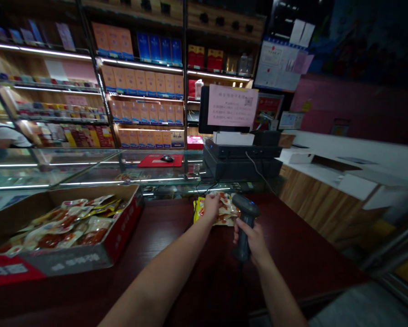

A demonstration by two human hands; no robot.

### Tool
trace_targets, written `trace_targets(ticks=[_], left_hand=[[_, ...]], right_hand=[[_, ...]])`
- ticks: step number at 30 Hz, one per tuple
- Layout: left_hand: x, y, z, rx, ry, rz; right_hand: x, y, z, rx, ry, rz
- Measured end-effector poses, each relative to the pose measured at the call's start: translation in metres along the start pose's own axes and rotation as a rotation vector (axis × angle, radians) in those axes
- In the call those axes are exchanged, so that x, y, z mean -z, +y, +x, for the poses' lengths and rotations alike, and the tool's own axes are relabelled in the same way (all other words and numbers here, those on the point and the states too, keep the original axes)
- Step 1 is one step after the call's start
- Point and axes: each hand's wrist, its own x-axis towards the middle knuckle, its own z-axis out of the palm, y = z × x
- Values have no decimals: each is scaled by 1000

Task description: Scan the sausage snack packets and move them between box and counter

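Observation:
My right hand is wrapped round the handle of a dark grey barcode scanner, held upright above the counter with a small blue light on its head. Just left of it lie snack packets, pale and yellow with reddish-brown contents showing. My left hand is on the packets with its fingers closed at their upper part, and its fingertips are partly hidden. The scanner's head overlaps the packets' right edge in the view.
On the left of the dark red counter stands an open cardboard box of similar packets. A cash drawer and monitor stand behind, with a mouse on a red mat. Stocked shelves line the back.

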Motion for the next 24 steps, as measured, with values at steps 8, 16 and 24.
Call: trace_targets(ticks=[8, 16, 24], left_hand=[[-1, 5, -8, -191, 25, 549], [34, 21, -11, -304, 99, 537], [147, 74, -6, -452, 267, 558]], right_hand=[[17, -2, 1, 21, 75, 25], [0, 5, 0, -22, 58, -3], [-65, 38, 1, -69, -172, -52]])
